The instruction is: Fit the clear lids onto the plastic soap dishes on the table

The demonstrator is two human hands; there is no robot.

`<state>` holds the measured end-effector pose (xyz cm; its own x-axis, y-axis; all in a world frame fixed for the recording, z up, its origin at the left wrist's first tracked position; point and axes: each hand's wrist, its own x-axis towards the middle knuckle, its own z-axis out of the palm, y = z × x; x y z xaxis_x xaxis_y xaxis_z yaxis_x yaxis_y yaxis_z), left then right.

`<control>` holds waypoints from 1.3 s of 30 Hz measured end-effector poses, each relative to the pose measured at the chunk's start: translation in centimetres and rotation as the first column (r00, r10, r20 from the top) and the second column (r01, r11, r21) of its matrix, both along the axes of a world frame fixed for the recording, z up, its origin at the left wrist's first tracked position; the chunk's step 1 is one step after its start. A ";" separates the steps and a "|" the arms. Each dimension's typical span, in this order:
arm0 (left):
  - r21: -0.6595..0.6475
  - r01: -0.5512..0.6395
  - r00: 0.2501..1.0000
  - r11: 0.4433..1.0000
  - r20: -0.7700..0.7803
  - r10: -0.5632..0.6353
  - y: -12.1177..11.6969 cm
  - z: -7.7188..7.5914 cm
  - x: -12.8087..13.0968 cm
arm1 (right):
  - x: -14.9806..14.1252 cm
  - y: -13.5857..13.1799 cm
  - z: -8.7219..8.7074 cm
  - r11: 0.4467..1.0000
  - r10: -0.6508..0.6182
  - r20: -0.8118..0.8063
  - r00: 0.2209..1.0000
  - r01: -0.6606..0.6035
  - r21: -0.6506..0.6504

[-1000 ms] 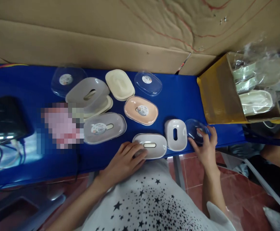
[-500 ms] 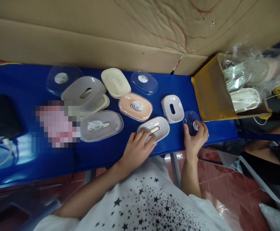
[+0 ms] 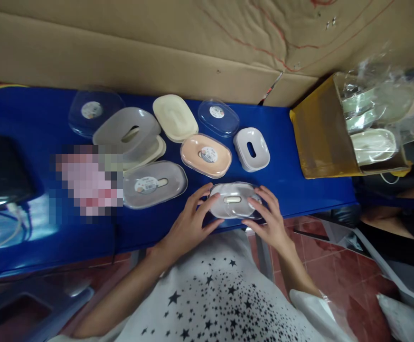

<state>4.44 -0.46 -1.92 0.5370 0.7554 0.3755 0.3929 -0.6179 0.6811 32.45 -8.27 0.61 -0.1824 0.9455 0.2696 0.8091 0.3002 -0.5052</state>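
A light-grey oval plastic dish [image 3: 223, 208] with a slot in its middle lies at the table's front edge. A clear plastic lid [image 3: 244, 209] with a round sticker sits over it, shifted a little to the right. My right hand [image 3: 271, 218] grips the lid's right end, thumb at the near edge and fingers at the far side. My left hand [image 3: 192, 218] holds the left end of the dish between thumb and fingers. Behind them stands a light-grey slotted piece [image 3: 252, 149]. A peach dish under a clear lid [image 3: 206, 155] lies to its left.
On the blue table [image 3: 281, 137] are a lidded grey dish [image 3: 155, 184], a grey translucent slotted piece [image 3: 121, 126], a cream dish [image 3: 175, 118] and clear lids [image 3: 219, 118]. A cardboard box [image 3: 315, 128] of wrapped dishes stands right. A black device [image 3: 2, 173] with cables is left.
My right hand has brought the clear lid left from the table onto the grey dish. My left hand has shifted from the dish's near side to its left end.
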 end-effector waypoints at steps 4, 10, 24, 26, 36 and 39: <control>0.010 0.069 0.993 0.998 -0.095 -0.068 0.2 0.4 -0.8 | -0.6 2.2 0.4 0.977 0.210 0.160 0.965 -0.202 -0.064; 0.016 0.061 0.989 0.998 -0.138 -0.058 0.3 0.6 -1.8 | -1.2 3.6 0.9 0.944 0.313 0.272 0.910 -0.328 0.013; -0.099 0.045 0.995 0.994 -0.082 -0.053 0.2 -0.2 -2.7 | -1.7 3.7 -0.9 0.940 0.304 0.259 0.917 -0.332 0.071; -0.110 0.043 0.995 0.993 -0.086 -0.053 0.2 -0.1 -2.6 | -1.0 4.5 0.2 0.939 0.335 0.167 0.927 -0.343 0.017; -0.192 -0.011 0.993 0.981 -0.121 -0.012 -0.8 0.2 -1.0 | 2.4 11.2 1.7 0.912 -0.357 0.459 0.814 0.409 -0.017; -0.268 -0.003 0.997 0.963 -0.070 -0.016 -1.3 0.3 0.8 | 2.1 13.0 2.7 0.878 -0.454 0.451 0.768 0.471 0.082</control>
